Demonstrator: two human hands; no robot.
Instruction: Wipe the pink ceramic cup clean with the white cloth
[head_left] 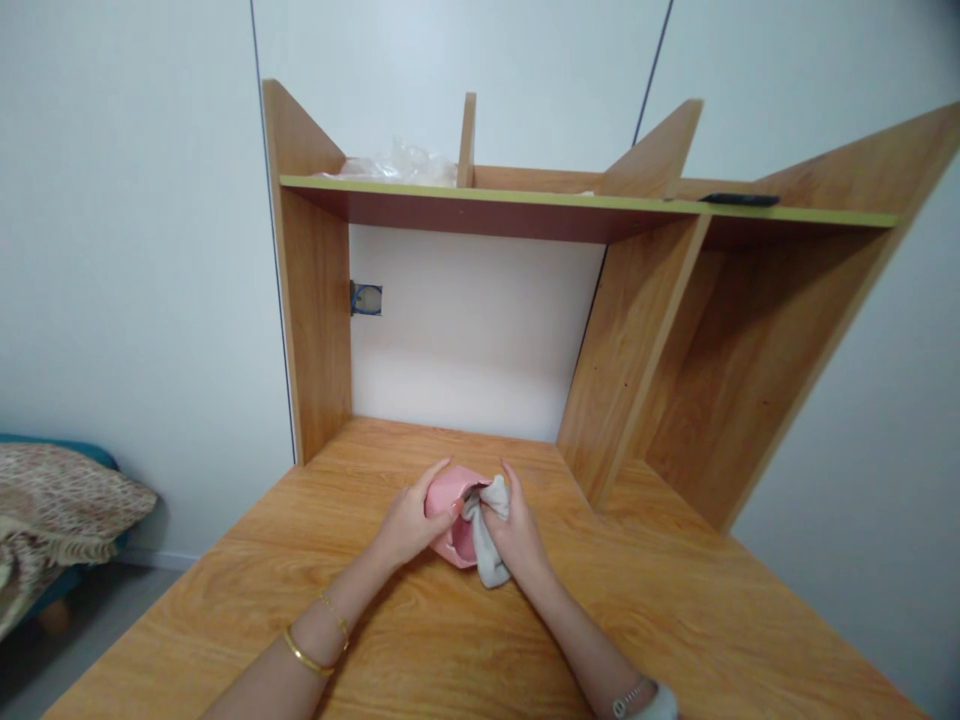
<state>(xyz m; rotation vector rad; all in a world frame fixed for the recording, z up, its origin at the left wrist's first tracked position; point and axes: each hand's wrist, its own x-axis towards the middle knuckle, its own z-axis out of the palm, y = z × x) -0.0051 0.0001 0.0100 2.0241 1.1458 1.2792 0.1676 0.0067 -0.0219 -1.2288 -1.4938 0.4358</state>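
Note:
A pink container (pixel 448 487), shiny and hollow, is tipped on its side over the wooden desk with its opening turned to the right. My left hand (pixel 413 520) grips it from the left, thumb over the rim. A light grey cloth (pixel 489 545) is bunched in my right hand (pixel 517 525), closed around it at the container's mouth. Part of the cloth touches the rim and the rest hangs down. The tips of some right fingers are hidden by the cloth.
Behind the desk top (pixel 420 650) rises a wooden shelf unit (pixel 630 340). Clear plastic wrapping (pixel 401 163) and a dark flat object (pixel 741 200) lie on its upper shelf. An uncovered socket box (pixel 367 299) shows at the back. A patterned cushion (pixel 75 490) rests on blue furniture at left.

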